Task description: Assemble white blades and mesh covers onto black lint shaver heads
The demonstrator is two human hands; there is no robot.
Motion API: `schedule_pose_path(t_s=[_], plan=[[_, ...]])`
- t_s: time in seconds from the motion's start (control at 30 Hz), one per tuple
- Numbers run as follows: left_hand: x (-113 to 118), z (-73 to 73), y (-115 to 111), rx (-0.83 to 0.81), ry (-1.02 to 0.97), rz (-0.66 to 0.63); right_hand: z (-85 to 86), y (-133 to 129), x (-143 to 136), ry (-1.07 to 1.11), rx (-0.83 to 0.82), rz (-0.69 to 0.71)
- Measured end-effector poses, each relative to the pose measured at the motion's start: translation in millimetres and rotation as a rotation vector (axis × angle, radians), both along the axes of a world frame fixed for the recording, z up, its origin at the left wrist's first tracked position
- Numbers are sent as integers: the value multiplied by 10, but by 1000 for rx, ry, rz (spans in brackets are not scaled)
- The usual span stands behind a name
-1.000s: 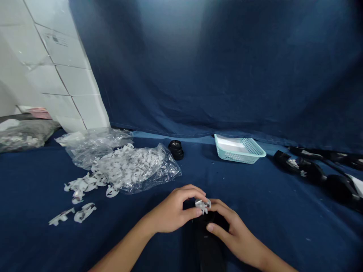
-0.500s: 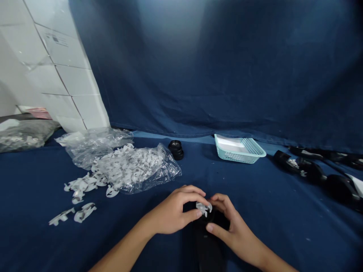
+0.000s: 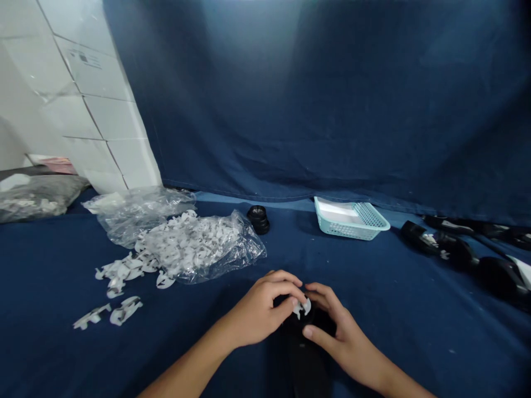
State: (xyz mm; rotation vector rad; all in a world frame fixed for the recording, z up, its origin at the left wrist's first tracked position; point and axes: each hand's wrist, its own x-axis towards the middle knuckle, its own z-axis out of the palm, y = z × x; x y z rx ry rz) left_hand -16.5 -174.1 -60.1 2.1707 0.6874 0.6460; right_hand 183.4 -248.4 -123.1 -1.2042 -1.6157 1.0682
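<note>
We press 1 white clip (image 3: 302,307) onto the black part (image 3: 307,354), left hand (image 3: 259,312) pinching it, right hand (image 3: 340,337) gripping the part; seating it likely needs firm, aligned pressure.

Dim bluish scene, soft light from above, dark corners, edges bowed

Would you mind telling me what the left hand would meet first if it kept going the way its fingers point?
Probably the right hand, just past the small white piece the left hand pinches.
</note>
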Motion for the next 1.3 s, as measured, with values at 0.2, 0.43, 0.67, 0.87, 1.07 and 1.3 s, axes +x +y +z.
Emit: schedule_pose_path(t_s=[0.2, 0.43, 0.67, 0.87, 1.07, 1.3], plan=[[47, -44, -13, -28, -55, 43, 2, 7, -1, -14, 16, 7], [36, -32, -31, 31, -38, 27, 42, 13, -13, -17, 47, 29], [23, -27, -29, -40, -78, 12, 41, -4, -23, -44, 44, 16], [5, -7, -33, -3, -88, 23, 26, -18, -19, -81, 26, -7], [9, -1, -35, 62, -43, 26, 71, -20, -20, -78, 31, -3], [34, -1, -36, 173, 11, 42, 56, -18, -31, -120, 54, -23]])
